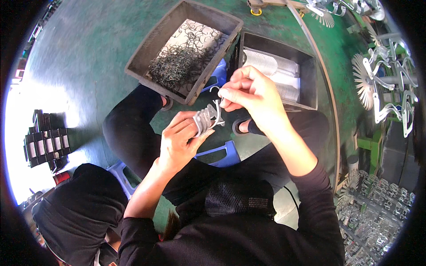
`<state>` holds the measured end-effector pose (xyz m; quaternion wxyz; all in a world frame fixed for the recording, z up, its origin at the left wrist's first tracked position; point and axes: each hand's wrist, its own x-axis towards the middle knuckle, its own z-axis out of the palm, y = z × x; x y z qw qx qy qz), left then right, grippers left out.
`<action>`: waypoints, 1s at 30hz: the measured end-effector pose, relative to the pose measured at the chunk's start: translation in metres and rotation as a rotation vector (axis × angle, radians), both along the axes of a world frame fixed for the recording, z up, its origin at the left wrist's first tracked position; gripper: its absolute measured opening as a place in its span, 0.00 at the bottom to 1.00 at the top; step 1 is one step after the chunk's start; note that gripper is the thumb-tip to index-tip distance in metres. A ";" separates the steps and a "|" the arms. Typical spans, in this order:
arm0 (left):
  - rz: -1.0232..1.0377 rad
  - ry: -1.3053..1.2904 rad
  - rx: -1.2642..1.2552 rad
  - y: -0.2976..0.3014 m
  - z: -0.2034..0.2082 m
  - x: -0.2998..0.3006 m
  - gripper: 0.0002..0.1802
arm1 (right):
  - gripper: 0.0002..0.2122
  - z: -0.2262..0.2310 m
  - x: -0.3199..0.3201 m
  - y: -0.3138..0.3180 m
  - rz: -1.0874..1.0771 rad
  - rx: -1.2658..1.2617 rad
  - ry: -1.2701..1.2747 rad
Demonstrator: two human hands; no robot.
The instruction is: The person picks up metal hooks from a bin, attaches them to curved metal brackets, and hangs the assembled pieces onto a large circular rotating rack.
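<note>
My left hand (178, 139) is closed around a small bundle of curved, silvery metal pieces (204, 120), with one piece standing up at its right end. Just above and to the right, my right hand (250, 91) pinches a thin, bent wire hook (214, 88) between thumb and fingertips. The hook's lower end is close to the upright metal piece; whether they touch I cannot tell. Beyond my hands, a grey plastic crate (148, 47) holds a tangled heap of dark wire hooks (177, 64) on a white sheet.
A second dark crate (308, 84) holds rows of silvery metal pieces (262, 62). Blue plastic stools (228, 153) show between my legs and at the left. Racks of metal parts (386, 84) line the right side. Another person in black (82, 213) is at lower left.
</note>
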<state>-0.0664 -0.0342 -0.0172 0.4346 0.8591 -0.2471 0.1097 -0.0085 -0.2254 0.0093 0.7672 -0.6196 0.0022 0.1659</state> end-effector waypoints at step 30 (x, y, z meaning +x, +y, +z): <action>0.215 0.653 -0.704 0.016 0.028 0.005 0.13 | 0.12 -0.058 -0.051 0.021 -0.171 -0.368 -0.704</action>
